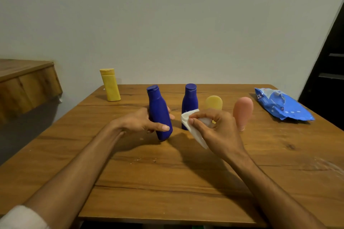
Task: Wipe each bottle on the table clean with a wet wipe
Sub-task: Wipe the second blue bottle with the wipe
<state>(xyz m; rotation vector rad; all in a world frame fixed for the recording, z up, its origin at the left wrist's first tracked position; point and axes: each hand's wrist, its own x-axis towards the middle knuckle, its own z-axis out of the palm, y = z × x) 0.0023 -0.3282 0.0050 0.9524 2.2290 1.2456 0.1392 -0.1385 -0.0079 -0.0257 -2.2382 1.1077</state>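
Far left, a tall yellow bottle (110,85) stood on its own near the back corner of the table (167,182), well apart from the rest. Can't say from looks alone whether it had been wiped.

Next over, the left hand (143,122) was wrapped around the tilted blue bottle (160,113), thumb across the front and fingers curled round the back. The top leaned off to the left. Its base was right down at the wood, but I couldn't tell if it was resting there or just off it.

Just to the right, the right hand (214,126) pinched a crumpled white wet wipe (193,128) between thumb and fingertips. There was a small gap between the wipe and the held bottle, so no contact there. The wipe sat in front of the second blue bottle (189,98), which stood upright behind; touching or not, no idea.

Then a small yellow bottle (214,102) partly hidden behind the right hand, a pink bottle (243,111) standing cap-down beside it, and the blue pack of wipes (281,106) lying by the right edge.

My guess: early to midway. Five bottles in all, one in hand, at least three in the row looked untouched.
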